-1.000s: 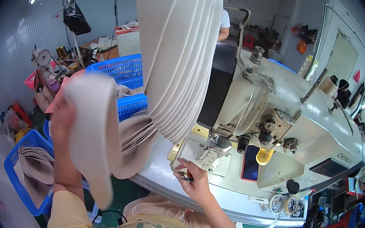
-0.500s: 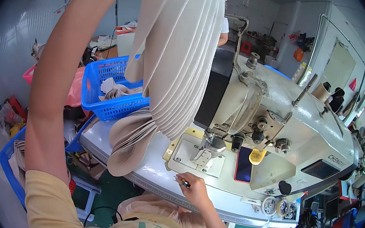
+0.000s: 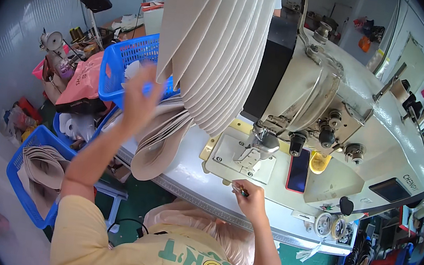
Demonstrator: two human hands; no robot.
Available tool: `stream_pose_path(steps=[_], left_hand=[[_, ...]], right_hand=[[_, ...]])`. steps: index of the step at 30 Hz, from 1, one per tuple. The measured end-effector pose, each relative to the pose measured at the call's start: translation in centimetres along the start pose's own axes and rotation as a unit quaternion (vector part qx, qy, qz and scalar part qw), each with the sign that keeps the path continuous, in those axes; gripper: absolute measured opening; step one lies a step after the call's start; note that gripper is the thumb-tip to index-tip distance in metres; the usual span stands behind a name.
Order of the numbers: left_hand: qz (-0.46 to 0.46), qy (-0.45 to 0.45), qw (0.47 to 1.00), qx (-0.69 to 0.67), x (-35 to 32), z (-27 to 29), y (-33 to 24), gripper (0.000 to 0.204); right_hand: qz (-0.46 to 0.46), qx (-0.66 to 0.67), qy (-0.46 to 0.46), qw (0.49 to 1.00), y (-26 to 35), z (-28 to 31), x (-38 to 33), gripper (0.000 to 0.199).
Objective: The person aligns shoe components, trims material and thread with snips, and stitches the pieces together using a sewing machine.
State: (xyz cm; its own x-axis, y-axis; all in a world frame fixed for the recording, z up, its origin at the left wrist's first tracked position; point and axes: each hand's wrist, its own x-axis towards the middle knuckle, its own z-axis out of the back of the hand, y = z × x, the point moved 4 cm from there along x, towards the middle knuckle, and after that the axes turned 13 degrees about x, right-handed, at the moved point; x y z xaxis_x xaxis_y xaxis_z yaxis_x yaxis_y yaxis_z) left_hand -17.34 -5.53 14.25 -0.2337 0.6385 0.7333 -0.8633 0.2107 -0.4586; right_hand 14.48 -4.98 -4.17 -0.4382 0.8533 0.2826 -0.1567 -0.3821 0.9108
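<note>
A long fan of pale grey, flat insole-like pieces (image 3: 215, 54) hangs from the top of the view. More of these pieces curl in a looped bundle (image 3: 165, 153) on the table below it. My left hand (image 3: 141, 98) is beside the left edge of the hanging fan, smeared by motion, so its fingers do not show clearly. At the table's front edge, my right hand (image 3: 252, 202) is closed round a small dark tool with a thin metal tip (image 3: 240, 190). Just beyond it stands a sewing machine (image 3: 304, 101), its metal work plate (image 3: 227, 158) under the presser part.
A blue basket (image 3: 127, 49) stands behind my left hand. Another blue basket (image 3: 39, 207), low at left, holds curled grey pieces. A phone-like dark slab (image 3: 299, 169) and a yellow cup (image 3: 318, 163) sit beside the machine. Bobbin-like reels (image 3: 323, 224) lie at the table's right.
My left hand has come down from the top of the hanging fan to its lower left side. My right hand still holds the small tool. The whole view has shifted.
</note>
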Motion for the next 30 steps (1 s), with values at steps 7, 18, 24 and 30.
stream_pose_path(steps=[7, 18, 24, 30], left_hand=[[-0.006, 0.215, 0.954, 0.210, -16.4, -9.2, 6.4, 0.039], [0.216, 0.356, 0.820, -0.394, -15.7, -4.3, -1.5, 0.070], [0.274, 0.500, 0.694, -0.440, -18.5, -9.0, -2.9, 0.067], [0.050, 0.356, 0.910, -0.206, -17.2, -10.6, -4.0, 0.064]], right_hand=[[-0.058, 0.007, 0.004, 0.998, -2.3, -0.1, 0.1, 0.022], [-0.052, 0.422, -0.168, 0.890, -0.5, -6.5, 1.2, 0.033], [0.031, 0.234, -0.215, 0.948, 1.3, -3.1, 0.9, 0.021], [0.053, 0.218, -0.212, 0.951, 1.5, -1.6, 0.7, 0.004]])
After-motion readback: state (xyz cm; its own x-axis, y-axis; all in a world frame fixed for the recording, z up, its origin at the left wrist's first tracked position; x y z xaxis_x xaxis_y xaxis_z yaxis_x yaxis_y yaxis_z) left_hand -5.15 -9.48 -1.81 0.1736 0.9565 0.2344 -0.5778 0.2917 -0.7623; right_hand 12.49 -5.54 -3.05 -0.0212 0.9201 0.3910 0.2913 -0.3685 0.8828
